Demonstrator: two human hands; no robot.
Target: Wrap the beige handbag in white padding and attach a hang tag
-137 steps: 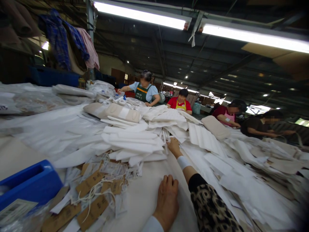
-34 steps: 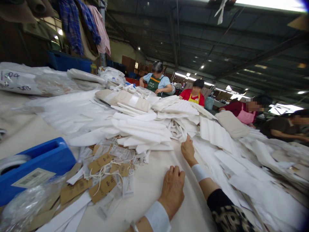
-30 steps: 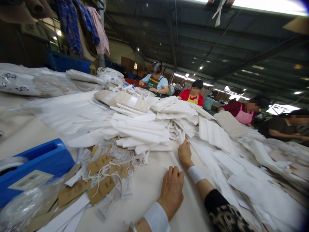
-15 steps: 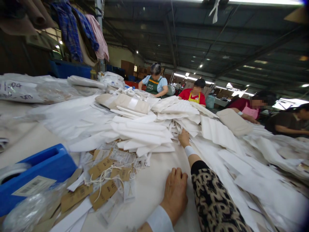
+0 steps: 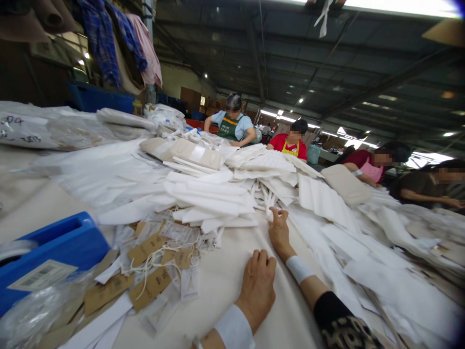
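Note:
My left hand [image 5: 257, 285] lies flat, fingers together, on a cream cloth [image 5: 218, 286] spread over the table. My right hand [image 5: 279, 229] reaches forward to the foot of a big heap of folded white cloth pieces [image 5: 214, 196]. Its fingertips pinch a white strap [image 5: 269, 206] sticking out of the heap. A white cuff and a leopard-print sleeve cover my right forearm.
Brown card tags with strings [image 5: 148, 286] lie scattered at the left. A blue bin [image 5: 61, 240] stands at the near left beside crumpled clear plastic. Plastic-wrapped bundles [image 5: 54, 131] lie at the far left. Several people [image 5: 232, 123] work along the table's far side. More white pieces [image 5: 381, 271] cover the right.
My right hand went forward into the heap, then drew back a little and now pinches a white strap. My left hand has stayed flat on the cloth.

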